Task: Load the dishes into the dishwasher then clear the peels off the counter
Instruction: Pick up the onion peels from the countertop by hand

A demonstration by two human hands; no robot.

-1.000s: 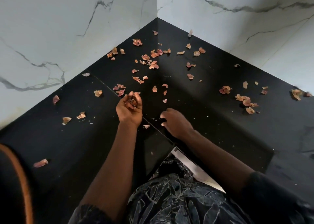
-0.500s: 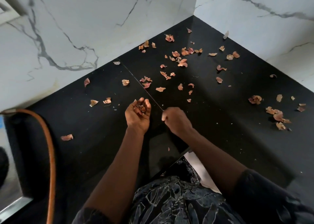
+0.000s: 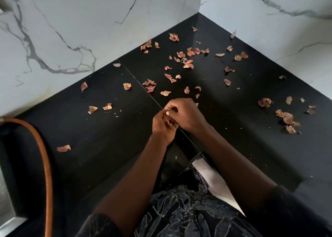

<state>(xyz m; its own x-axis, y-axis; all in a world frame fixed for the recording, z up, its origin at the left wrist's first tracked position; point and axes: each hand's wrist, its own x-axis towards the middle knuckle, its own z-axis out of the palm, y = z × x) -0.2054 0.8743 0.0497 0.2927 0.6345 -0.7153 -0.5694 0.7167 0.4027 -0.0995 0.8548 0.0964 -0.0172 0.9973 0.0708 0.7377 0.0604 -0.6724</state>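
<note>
Black worktop had loose onion peels just beyond both hands, nearest the right grip, contents untellable, curled over the left grip cupping gathered peels.

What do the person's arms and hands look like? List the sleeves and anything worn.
Both forearms are bare. The left hand and right hand carry no glove, ring or watch that shows. Dark sleeves end near the elbows: the left sleeve and the right sleeve. They belong to a dark garment printed with pale leaf outlines.
</note>
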